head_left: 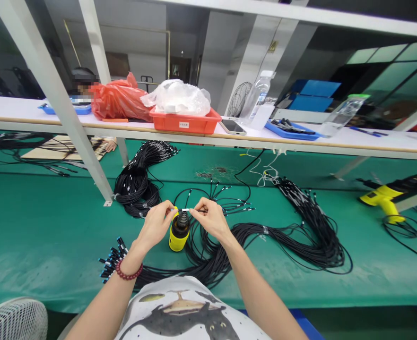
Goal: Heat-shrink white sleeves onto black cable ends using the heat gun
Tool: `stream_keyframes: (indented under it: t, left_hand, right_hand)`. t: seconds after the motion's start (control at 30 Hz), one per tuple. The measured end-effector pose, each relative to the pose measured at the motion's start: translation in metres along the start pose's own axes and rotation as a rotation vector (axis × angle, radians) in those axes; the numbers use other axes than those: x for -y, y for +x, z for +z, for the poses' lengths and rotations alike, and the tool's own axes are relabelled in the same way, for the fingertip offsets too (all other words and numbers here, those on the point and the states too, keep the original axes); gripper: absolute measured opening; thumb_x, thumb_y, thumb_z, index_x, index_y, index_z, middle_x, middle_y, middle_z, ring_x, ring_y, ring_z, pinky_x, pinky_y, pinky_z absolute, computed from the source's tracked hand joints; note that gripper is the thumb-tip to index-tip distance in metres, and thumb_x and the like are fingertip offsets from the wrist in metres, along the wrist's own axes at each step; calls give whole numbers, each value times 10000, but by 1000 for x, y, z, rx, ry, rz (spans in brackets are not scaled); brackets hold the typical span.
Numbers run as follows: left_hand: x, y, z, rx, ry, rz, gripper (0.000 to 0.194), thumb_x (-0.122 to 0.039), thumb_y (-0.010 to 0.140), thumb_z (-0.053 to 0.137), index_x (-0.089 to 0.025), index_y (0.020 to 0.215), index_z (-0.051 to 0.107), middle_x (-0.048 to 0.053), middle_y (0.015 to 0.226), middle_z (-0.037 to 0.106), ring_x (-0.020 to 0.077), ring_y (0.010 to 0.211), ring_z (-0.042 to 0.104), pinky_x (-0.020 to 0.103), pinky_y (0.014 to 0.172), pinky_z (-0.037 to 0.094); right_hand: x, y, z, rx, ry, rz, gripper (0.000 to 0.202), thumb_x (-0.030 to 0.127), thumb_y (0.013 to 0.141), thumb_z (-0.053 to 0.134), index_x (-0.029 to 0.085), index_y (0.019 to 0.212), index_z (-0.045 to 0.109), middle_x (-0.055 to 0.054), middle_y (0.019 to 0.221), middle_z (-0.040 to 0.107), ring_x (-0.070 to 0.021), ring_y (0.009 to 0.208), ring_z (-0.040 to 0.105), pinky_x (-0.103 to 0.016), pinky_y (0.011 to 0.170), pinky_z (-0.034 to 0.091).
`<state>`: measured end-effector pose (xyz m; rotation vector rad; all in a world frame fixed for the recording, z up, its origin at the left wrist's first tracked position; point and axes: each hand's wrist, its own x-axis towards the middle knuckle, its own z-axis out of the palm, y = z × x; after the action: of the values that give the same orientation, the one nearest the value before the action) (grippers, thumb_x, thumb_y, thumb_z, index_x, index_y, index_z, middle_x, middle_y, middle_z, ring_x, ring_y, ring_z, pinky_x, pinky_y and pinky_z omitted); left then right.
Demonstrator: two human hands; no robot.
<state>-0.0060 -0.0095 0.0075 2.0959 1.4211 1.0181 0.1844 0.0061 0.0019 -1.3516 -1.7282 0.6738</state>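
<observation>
Between my two hands a thin black cable with a white sleeve (185, 209) is stretched level. My left hand (159, 219) pinches its left part and my right hand (210, 217) pinches the right part, both closed. Right under the sleeve stands a yellow and black heat gun (179, 236), its dark nozzle pointing up; I cannot tell whether the cable touches it. A thick bundle of black cables (244, 236) curves across the bench around my hands. Cable ends with blue tips (112, 259) fan out left of my left forearm.
Another cable bundle (137, 179) lies at the back left. A second yellow heat gun (386, 196) rests at the right. The shelf (300, 145) above holds a red tray (183, 123), bottles and a phone (233, 126). A co-worker's hand (111, 144) shows beyond the shelf post (63, 108).
</observation>
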Motion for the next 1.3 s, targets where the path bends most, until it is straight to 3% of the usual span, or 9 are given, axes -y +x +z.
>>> stream_keyframes:
  t: [0.33, 0.57, 0.73, 0.87, 1.3]
  left_hand:
    - [0, 1, 2, -18, -12, 30, 119, -262, 886, 490, -199, 816, 564, -10, 730, 589, 152, 698, 538, 266, 655, 374]
    - [2, 1, 0, -30, -29, 48, 84, -248, 863, 517, -208, 797, 550, -17, 743, 598, 150, 730, 553, 263, 684, 386]
    - [0, 2, -3, 51, 44, -11, 298, -409, 929, 402, -212, 755, 544, -11, 659, 597, 160, 642, 547, 272, 621, 351]
    - [-1, 3, -3, 73, 114, -10, 422, -415, 953, 314, -213, 626, 487, -4, 578, 559, 158, 572, 517, 276, 594, 327]
    - [2, 2, 1, -32, -89, -7, 172, -321, 862, 513, -191, 767, 573, -32, 630, 573, 129, 607, 509, 239, 584, 363]
  right_hand:
    - [-2, 0, 0, -3, 11, 4, 190, 337, 745, 629, 197, 658, 535, 38, 548, 548, -109, 491, 468, -218, 488, 363]
    - [5, -4, -13, 72, -71, -51, 209, 317, 821, 563, 176, 718, 676, -20, 670, 687, -145, 615, 594, -236, 578, 407]
    - [6, -4, -16, 93, -42, -96, 204, 308, 820, 571, 177, 707, 680, -17, 683, 697, -148, 626, 601, -239, 589, 409]
    - [4, -3, -14, 71, -19, -95, 204, 309, 815, 570, 181, 697, 676, -16, 681, 696, -153, 630, 605, -243, 592, 415]
    - [-3, 0, -9, 48, 45, -72, 143, 269, 787, 595, 176, 718, 679, -28, 717, 709, -158, 667, 638, -252, 633, 460]
